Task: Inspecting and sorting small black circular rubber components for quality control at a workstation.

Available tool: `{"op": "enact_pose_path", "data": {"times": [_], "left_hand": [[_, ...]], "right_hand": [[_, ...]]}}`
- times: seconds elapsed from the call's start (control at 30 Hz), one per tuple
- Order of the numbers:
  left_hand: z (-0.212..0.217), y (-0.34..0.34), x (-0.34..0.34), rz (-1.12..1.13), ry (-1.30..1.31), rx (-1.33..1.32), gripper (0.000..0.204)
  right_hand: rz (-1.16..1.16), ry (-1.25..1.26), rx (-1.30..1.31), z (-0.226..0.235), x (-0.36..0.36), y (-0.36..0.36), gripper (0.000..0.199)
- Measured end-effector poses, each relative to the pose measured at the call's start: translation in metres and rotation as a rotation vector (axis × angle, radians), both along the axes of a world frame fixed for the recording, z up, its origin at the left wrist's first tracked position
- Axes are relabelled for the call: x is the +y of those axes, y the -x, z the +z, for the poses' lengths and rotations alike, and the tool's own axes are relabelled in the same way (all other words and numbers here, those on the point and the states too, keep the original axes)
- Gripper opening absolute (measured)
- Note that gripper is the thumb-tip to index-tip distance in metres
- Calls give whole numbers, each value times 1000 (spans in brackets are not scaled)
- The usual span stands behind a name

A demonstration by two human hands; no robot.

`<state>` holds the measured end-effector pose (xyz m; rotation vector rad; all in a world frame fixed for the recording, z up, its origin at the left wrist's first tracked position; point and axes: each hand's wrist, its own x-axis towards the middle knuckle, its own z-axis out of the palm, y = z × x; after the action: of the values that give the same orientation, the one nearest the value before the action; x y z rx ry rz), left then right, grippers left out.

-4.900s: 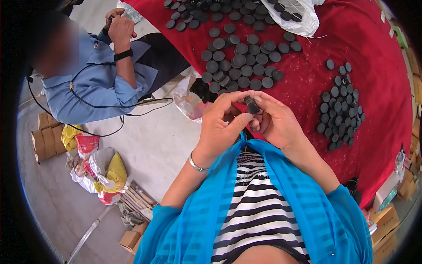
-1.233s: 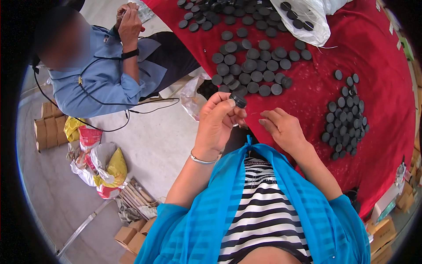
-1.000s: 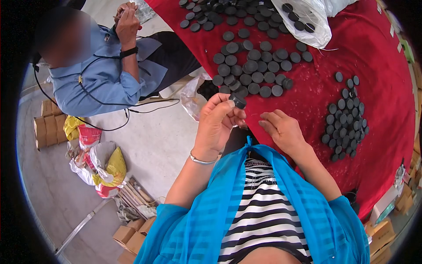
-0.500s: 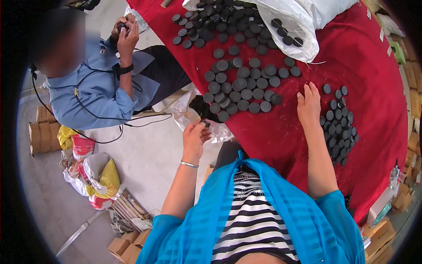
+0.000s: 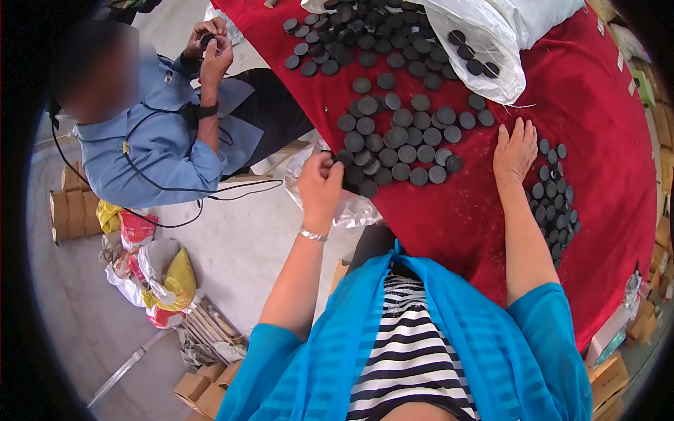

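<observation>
At the left edge of the red-covered table, my left hand (image 5: 321, 191) is closed, its fingertips pinched on a black disc (image 5: 343, 158) beside the middle group. The fingers partly hide the disc. My right hand (image 5: 515, 153) lies flat and open on the red cloth (image 5: 463, 210), holding nothing. It rests between the middle group of black discs (image 5: 401, 154) and a smaller cluster of black discs (image 5: 556, 203) to its right. The discs are round and flat; some overlap.
A white sack (image 5: 484, 52) lies at the far side, black discs at its mouth, beside a dense pile (image 5: 379, 35). To the left a co-worker in a blue shirt (image 5: 165, 137) handles a dark round piece (image 5: 208, 41). Clear plastic (image 5: 354, 210) hangs by the table edge; bags (image 5: 158, 274) lie on the floor.
My left hand has moved up from beside the table edge to the middle group of discs. My right hand has shifted slightly on the cloth. The view has moved a little.
</observation>
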<state>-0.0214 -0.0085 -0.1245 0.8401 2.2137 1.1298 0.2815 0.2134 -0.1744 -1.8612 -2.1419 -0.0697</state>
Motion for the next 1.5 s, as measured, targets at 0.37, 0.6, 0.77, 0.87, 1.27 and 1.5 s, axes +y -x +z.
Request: {"op": "enact_pose_path", "data": {"times": [0.37, 0.6, 0.77, 0.87, 1.27, 1.5], "left_hand": [[7, -1, 49, -243, 126, 523, 41], [15, 18, 41, -158, 2, -214, 37], [9, 26, 31, -220, -81, -348, 37], [7, 28, 29, -189, -87, -403, 37], [6, 32, -4, -441, 78, 553, 43], [32, -36, 10, -568, -52, 633, 52]], "right_hand": [[-22, -20, -31, -4, -1, 3, 52], [-26, -44, -59, -6, 2, 2, 52], [-35, -41, -68, -10, 3, 0, 53], [-29, -28, -61, -9, 2, 1, 53], [-42, -8, -70, -8, 2, 5, 53], [-59, -3, -66, -9, 1, 4, 53]]}}
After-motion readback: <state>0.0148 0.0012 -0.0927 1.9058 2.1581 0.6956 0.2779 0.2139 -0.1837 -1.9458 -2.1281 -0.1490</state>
